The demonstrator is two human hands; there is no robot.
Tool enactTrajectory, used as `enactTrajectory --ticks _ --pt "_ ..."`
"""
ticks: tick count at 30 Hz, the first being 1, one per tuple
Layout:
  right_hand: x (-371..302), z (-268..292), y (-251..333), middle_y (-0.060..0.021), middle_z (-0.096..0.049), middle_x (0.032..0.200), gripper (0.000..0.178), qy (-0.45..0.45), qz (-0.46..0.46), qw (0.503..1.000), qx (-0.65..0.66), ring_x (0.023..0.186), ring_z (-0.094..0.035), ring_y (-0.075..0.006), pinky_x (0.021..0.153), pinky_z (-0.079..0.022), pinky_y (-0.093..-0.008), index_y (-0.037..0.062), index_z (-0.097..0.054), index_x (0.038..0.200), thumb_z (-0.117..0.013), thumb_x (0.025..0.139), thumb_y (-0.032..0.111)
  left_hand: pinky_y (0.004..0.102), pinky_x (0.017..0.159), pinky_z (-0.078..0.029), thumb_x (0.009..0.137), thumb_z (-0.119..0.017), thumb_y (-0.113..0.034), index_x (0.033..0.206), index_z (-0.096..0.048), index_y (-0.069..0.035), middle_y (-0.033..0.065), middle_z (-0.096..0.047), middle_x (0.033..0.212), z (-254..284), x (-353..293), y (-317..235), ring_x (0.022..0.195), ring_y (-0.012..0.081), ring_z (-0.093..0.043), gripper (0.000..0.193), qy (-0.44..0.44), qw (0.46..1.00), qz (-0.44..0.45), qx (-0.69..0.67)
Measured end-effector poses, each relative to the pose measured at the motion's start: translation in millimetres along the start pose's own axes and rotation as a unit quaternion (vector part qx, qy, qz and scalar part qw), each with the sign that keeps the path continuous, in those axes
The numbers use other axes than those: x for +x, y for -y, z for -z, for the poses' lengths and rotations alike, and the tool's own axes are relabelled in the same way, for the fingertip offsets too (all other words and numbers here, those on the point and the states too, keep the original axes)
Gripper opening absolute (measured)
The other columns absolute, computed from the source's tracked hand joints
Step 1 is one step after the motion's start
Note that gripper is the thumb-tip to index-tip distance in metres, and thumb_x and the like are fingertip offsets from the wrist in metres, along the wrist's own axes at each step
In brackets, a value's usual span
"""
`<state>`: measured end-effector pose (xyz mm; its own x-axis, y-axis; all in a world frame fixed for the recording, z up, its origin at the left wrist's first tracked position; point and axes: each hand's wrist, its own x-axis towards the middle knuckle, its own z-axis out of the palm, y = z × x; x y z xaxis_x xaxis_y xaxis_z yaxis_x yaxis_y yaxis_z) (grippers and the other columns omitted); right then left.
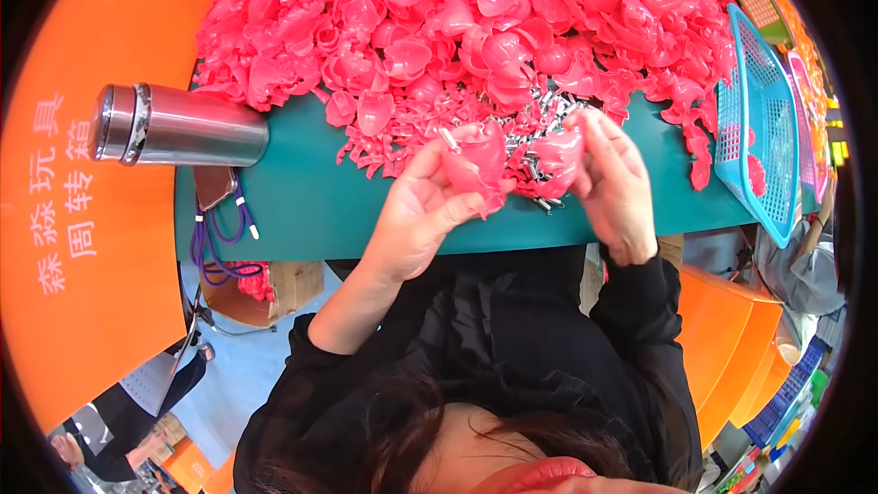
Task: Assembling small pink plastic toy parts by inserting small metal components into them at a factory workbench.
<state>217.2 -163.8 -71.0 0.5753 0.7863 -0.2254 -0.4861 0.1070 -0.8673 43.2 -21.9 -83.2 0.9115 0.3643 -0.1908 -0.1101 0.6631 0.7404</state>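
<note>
My left hand (416, 215) is closed round a glossy pink plastic shell piece (482, 163). By its index finger a small silver metal pin (449, 139) sticks out. My right hand (619, 187) pinches a second curved pink shell piece (559, 165) between thumb and fingers. The two pieces are held apart, just above the near part of the table. Beyond and between my hands lie several loose metal pins (551, 112). Small pink parts (402, 144) are spread to the left of them. Behind, a large heap of pink shell pieces (439, 14) covers the far side.
The green table (302, 210) carries a steel flask (197, 131) lying on its side at left, above a purple cord (242, 220). A blue plastic basket (761, 128) stands at right. A large orange box (101, 247) borders the left; a cardboard box (247, 297) sits below.
</note>
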Motion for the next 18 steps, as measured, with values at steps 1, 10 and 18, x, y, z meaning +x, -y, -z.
enactTrajectory --ticks 1,10,18 --pt "0 -8 -3 0.0039 -0.05 0.068 0.021 0.015 -0.033 0.999 0.037 0.052 -0.037 -0.0035 0.05 -0.029 -0.0203 0.0036 -0.055 0.107 -0.045 0.099 0.02 0.0319 0.092 -0.048 0.084 -0.064 0.0 0.137 -0.035 -0.004 0.012 -0.052 0.125 -3 1 3 0.11 0.0208 -0.057 0.061 0.003 0.999 -0.013 0.03" --pt "-9 -27 -17 -0.0087 -0.057 0.111 0.048 0.059 0.165 0.95 -0.259 0.076 -0.052 -0.0079 0.071 -0.044 -0.0219 0.0 -0.048 0.127 -0.065 0.082 0.004 0.0307 0.094 -0.047 0.08 -0.067 0.006 0.143 -0.027 -0.001 0.0129 -0.047 0.132 -9 -8 8 0.115 0.0185 -0.053 0.074 0.017 0.997 -0.029 0.067" --pt "-10 -18 -2 -0.0197 -0.062 0.116 0.042 0.133 0.233 0.886 -0.379 0.109 -0.059 -0.027 0.091 -0.046 -0.0337 -0.0032 -0.059 0.118 -0.068 0.078 0.005 0.0333 0.096 -0.047 0.08 -0.066 0.01 0.143 -0.027 0.001 0.0144 -0.043 0.136 1 -14 3 0.118 0.0207 -0.051 0.075 0.021 0.99 -0.112 0.088"
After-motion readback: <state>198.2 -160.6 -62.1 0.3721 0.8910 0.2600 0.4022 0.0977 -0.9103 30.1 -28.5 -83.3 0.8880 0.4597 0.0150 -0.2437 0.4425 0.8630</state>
